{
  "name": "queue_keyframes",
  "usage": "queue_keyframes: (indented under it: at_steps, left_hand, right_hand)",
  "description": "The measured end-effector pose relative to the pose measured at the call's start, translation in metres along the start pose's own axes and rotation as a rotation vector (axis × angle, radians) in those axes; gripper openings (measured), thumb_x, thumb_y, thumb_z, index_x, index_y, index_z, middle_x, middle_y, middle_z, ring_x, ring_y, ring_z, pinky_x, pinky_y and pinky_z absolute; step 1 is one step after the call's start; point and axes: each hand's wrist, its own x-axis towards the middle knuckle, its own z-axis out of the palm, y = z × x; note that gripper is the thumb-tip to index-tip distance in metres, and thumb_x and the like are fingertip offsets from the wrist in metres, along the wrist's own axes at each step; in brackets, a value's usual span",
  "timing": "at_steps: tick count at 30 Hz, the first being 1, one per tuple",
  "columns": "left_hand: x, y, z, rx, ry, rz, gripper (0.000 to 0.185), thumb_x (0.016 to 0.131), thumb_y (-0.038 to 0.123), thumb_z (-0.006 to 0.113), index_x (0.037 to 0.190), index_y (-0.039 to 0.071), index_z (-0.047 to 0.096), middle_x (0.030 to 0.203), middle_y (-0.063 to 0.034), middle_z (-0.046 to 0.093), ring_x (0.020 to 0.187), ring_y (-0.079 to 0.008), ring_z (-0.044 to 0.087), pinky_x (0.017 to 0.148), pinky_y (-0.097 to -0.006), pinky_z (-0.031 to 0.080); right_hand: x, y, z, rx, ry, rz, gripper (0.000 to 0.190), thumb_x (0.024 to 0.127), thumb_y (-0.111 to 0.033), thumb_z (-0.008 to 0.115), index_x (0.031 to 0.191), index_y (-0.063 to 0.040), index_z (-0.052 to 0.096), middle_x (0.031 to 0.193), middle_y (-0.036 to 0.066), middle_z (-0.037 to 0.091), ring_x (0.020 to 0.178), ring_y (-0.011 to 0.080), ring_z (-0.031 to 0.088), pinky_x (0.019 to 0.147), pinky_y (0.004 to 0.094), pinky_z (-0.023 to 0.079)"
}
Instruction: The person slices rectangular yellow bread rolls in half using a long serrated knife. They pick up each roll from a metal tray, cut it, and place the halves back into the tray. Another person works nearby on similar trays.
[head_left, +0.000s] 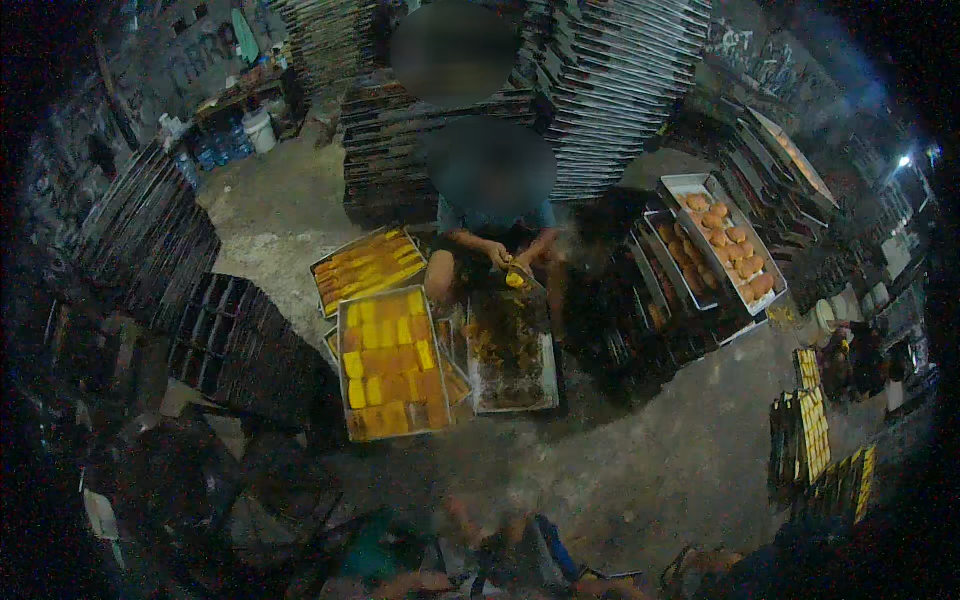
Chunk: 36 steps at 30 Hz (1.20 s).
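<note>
At the bottom edge lie blurred, skin-toned shapes on the left (409, 583) and right (619, 589), perhaps my forearms or hands; their fingers and anything in them cannot be made out. Before me a seated co-worker (495, 210) holds a yellow-topped piece (516, 278) in one hand and what may be a flat tool in the other, over a metal tray (555, 375) strewn with dark crumbs. Beside it, a tray (343, 375) of yellow and brown baked pieces lies partly over another tray (375, 268) of long, yellow-streaked pieces.
Tall stacks of metal trays (622, 90) rise behind the co-worker, with more stacks (150, 225) at left. Trays of round buns (716, 236) stand at right. Further right are trays of yellow pieces (814, 435). A white bucket (259, 131) stands at upper left.
</note>
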Motion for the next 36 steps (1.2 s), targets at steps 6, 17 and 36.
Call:
queue_keyframes:
  at_steps: [6,17,36]
  left_hand:
    - [0.114,0.041,-0.062,0.090,0.017,0.082,0.049,0.097,0.047,0.053,0.113,0.003,0.067,0.099,-0.0177,0.070,0.087,-0.0274,0.063,0.080,-0.0450,0.051]
    - [0.410,0.017,-0.086,0.243,-0.116,0.283,0.054,0.098,0.052,0.051,0.118,0.004,0.066,0.105,-0.0179,0.070,0.093,-0.0293,0.064,0.085,-0.0458,0.050]
    - [0.588,-0.066,-0.124,0.407,-0.221,0.390,0.062,0.099,0.059,0.046,0.127,0.006,0.063,0.114,-0.0182,0.070,0.102,-0.0325,0.065,0.093,-0.0470,0.050]
  right_hand:
    - [0.061,0.014,-0.014,-0.051,0.008,-0.024,0.058,0.092,-0.056,0.064,0.121,-0.006,0.070,0.101,0.019,0.073,0.092,0.0355,0.070,0.080,0.0482,0.054]
    - [0.331,0.133,0.009,-0.222,-0.074,-0.244,0.057,0.092,-0.057,0.064,0.121,-0.008,0.070,0.096,0.018,0.074,0.087,0.0349,0.071,0.077,0.0486,0.055]
    - [0.555,0.096,0.035,-0.765,-0.154,-0.740,0.048,0.091,-0.052,0.064,0.118,-0.013,0.070,0.089,0.022,0.071,0.078,0.0418,0.068,0.072,0.0536,0.053]
